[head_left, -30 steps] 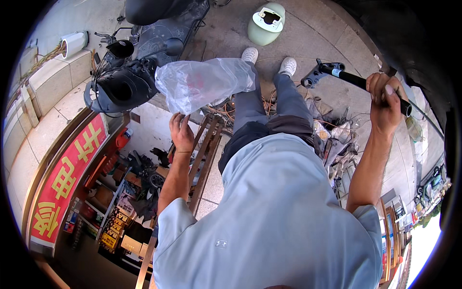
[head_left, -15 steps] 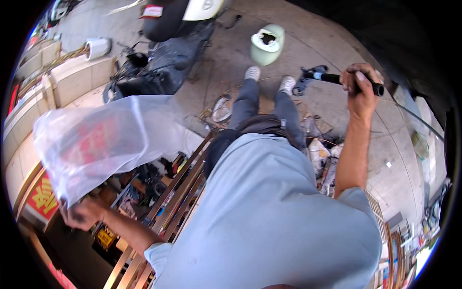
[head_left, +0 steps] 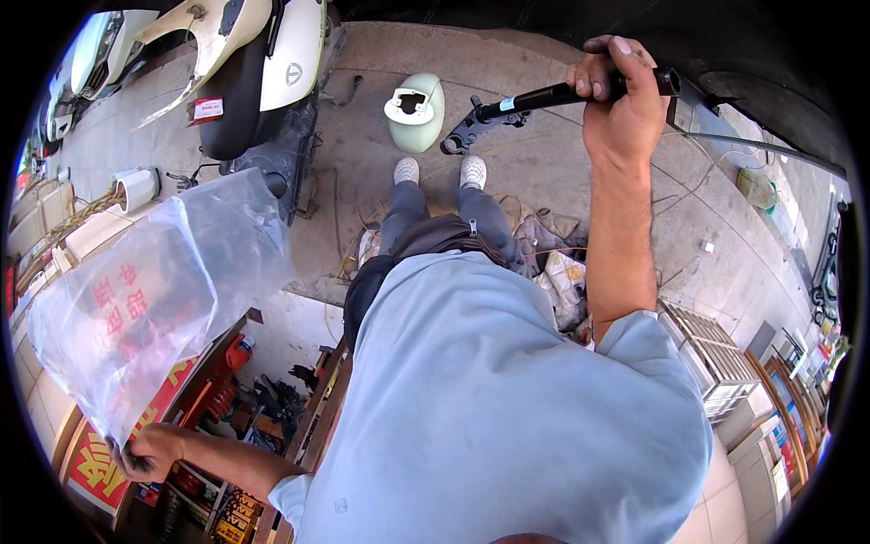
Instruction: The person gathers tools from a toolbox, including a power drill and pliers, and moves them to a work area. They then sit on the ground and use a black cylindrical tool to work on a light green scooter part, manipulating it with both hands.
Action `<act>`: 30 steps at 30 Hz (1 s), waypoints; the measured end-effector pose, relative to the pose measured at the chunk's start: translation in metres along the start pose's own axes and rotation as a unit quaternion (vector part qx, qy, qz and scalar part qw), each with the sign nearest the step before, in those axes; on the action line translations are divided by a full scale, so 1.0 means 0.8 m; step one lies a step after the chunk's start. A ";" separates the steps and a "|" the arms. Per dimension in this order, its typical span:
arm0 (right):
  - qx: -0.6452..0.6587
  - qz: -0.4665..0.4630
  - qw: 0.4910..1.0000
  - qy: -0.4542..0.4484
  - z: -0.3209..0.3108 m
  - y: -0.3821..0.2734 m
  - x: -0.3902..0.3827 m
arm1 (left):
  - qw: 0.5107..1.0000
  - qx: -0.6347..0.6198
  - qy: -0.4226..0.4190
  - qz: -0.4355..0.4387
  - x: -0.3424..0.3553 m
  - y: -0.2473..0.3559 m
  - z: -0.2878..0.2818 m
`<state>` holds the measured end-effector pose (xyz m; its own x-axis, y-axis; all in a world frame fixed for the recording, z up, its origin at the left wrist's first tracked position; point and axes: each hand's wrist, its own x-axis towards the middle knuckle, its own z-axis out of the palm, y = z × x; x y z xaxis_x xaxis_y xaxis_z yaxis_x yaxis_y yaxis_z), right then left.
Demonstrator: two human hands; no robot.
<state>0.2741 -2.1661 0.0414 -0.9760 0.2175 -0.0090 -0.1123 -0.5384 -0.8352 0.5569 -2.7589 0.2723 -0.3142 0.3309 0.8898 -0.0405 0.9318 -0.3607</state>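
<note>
Out to the left, my left hand (head_left: 152, 453) is closed on the edge of a large clear plastic bag (head_left: 195, 263) with red printing, which billows forward from it. My right hand (head_left: 625, 100), its fingers dark with grime, is raised at the upper right. It grips a black steering stem (head_left: 539, 97), a tube with a pale blue band and a flat fork clamp at the far end. This clamp hangs over the paving, beyond my shoes. Close by stands a pale green plastic shell (head_left: 420, 136) with a ragged opening on top.
A scooter with white panels (head_left: 294, 68) stands at the upper left, near a white pot (head_left: 139, 189). Crumpled cloths (head_left: 564, 272) and cables lie by my legs. Left of me are packed shelves and a red sign (head_left: 98, 470); a slatted crate (head_left: 711, 349) is at right.
The steering stem has risen with my right hand, which shifted up and left in view. The plastic bag has swung and spread out, still held in my left hand. The whole view has turned.
</note>
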 end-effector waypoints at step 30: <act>-0.122 0.091 0.988 0.003 0.017 0.072 -0.036 | 0.599 0.101 -0.734 -0.305 -0.504 0.062 -0.073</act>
<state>0.2933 -2.2145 0.0014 -0.9747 0.1403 -0.1738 0.1138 -0.3577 -0.9269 0.7368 -2.8376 -0.0878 -0.6723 -0.6864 -0.2771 -0.6387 0.7271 -0.2516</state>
